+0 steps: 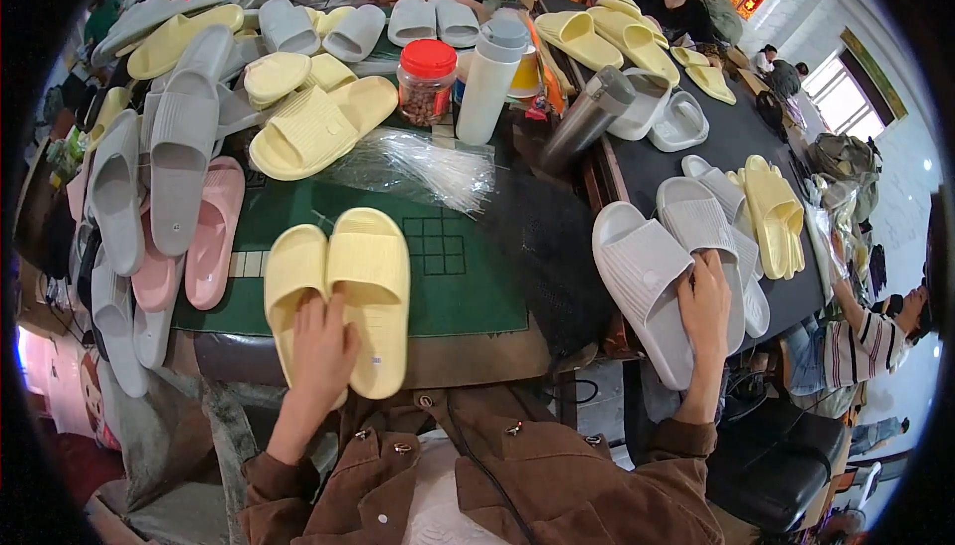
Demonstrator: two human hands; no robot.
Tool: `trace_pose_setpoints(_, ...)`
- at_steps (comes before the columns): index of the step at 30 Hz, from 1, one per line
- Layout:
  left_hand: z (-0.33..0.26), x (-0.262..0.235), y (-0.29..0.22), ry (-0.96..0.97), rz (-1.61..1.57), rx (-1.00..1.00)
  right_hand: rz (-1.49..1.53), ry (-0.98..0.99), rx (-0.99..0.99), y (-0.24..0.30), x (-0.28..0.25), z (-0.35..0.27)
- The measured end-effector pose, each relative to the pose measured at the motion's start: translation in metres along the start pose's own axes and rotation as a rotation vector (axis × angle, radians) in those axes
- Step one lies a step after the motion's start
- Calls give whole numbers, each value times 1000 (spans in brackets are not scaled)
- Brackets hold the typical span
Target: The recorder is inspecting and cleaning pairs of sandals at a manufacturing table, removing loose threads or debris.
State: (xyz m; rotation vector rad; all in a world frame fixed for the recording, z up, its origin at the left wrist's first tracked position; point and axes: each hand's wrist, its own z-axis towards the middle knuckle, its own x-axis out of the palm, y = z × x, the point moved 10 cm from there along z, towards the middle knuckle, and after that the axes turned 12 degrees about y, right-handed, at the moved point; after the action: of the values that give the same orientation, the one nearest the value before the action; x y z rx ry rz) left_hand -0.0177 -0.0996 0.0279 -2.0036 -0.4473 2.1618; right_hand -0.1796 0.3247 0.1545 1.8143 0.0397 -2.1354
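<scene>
A pair of pale yellow slides (369, 247) lies side by side at the near edge of the green mat, heels reaching over the table edge. My left hand (323, 346) is closed on the pair, its fingertips in the foot openings near where the two meet. At the right, light grey slides (642, 281) lean together on the dark table. My right hand (704, 308) grips the inner side of the nearest one, fingers at its strap opening; the fingertips are partly hidden.
More grey slides (182, 162), pink slides (215, 237) and yellow slides (323, 127) are heaped left and behind. A plastic bag of thin white strips (433, 167), a red-lidded jar (428, 78), a white bottle (490, 83) and a steel flask (589, 117) stand mid-table. People sit beyond.
</scene>
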Motion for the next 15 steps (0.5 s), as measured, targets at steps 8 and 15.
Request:
trace_pose_setpoints(8,-9,-32,48,-89,-44,-123,-43,-123,-104,32,-23,-8)
trace_pose_setpoints(15,-10,-24,49,-150,29,-140,239,-92,-235,112,-21,0)
